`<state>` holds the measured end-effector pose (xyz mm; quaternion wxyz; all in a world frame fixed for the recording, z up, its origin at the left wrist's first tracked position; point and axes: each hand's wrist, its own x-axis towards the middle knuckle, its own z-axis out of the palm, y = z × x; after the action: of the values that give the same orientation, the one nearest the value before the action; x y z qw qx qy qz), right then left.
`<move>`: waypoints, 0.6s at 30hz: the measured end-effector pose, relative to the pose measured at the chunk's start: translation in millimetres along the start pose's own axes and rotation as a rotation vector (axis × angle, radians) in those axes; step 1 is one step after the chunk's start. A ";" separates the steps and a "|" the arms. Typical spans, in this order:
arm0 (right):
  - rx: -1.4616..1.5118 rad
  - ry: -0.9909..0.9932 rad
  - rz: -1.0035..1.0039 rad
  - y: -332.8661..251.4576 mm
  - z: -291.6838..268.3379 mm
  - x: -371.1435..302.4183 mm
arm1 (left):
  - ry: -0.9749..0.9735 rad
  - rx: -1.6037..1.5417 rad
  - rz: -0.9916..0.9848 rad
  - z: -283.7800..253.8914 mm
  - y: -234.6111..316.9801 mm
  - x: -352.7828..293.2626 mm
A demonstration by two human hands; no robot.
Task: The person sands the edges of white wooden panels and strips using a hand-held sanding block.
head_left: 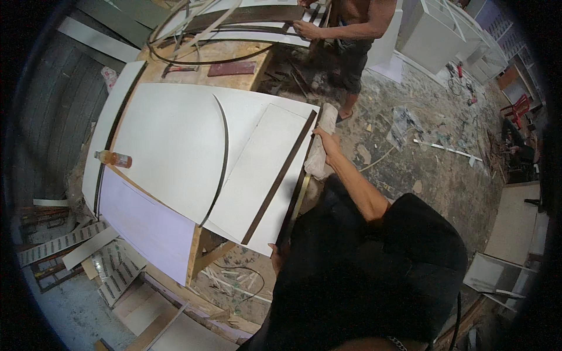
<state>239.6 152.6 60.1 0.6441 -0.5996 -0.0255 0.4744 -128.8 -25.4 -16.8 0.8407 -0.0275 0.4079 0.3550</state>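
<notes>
The fingers (317,131) of the right hand (329,147) are closed on a pale pad (317,166), located at the edge of the white panel (170,120) nearest the person. The left hand (275,258) meets the panel's near-left corner (partly hidden by the dark shirt; whether it grips cannot be told). A straight dark strip (278,178) and a curved dark strip (226,140) lie on the panel. Beyond, a wooden counter (199,78) carries a hammer (180,68).
</notes>
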 end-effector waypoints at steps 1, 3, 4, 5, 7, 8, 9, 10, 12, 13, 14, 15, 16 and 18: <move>-0.014 0.006 0.005 -5.5 4.1 -5.9 | -0.028 -0.078 -0.032 -22.9 -4.2 10.1; -0.032 0.027 0.022 -23.9 8.7 -20.0 | 0.034 -0.128 0.003 -16.7 -8.4 18.5; -0.028 -0.037 0.070 -14.2 -5.4 -3.0 | 0.070 -0.147 0.016 -6.1 -9.9 20.4; 0.034 -0.104 0.099 -5.5 -19.3 13.9 | 0.099 -0.166 0.031 6.3 -10.3 26.0; 0.156 -0.248 0.172 1.5 -37.1 33.5 | 0.159 -0.229 0.060 28.5 -10.6 33.1; 0.122 -0.226 0.196 -2.3 -43.2 36.6 | 0.184 -0.267 0.077 39.5 -12.7 38.5; 0.060 -0.170 0.062 1.3 -47.0 48.6 | 0.196 -0.306 0.093 51.4 -12.1 46.9; -0.002 -0.112 -0.072 5.9 -51.5 62.3 | 0.195 -0.348 0.104 61.8 -14.7 53.9; -0.091 -0.045 -0.222 6.4 -57.5 83.6 | 0.168 -0.458 0.118 78.6 -25.7 61.3; -0.116 -0.035 -0.237 3.7 -58.5 91.8 | 0.122 -0.538 0.118 85.8 -30.1 68.1; -0.142 -0.024 -0.252 0.7 -59.6 100.3 | 0.095 -0.596 0.125 92.9 -31.7 76.7; -0.174 -0.013 -0.265 -0.8 -62.6 106.1 | 0.075 -0.676 0.113 98.8 -35.8 82.3; -0.191 0.016 -0.365 10.4 -70.0 122.2 | 0.208 -0.578 0.157 129.9 -36.0 88.7; -0.302 0.029 -0.220 16.7 -79.1 144.6 | 0.477 -0.365 0.233 188.0 -34.6 98.8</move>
<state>356.9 183.4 -52.8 0.5949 -0.6899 -0.1527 0.3832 58.8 68.7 30.3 0.6562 -0.2134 0.5235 0.4998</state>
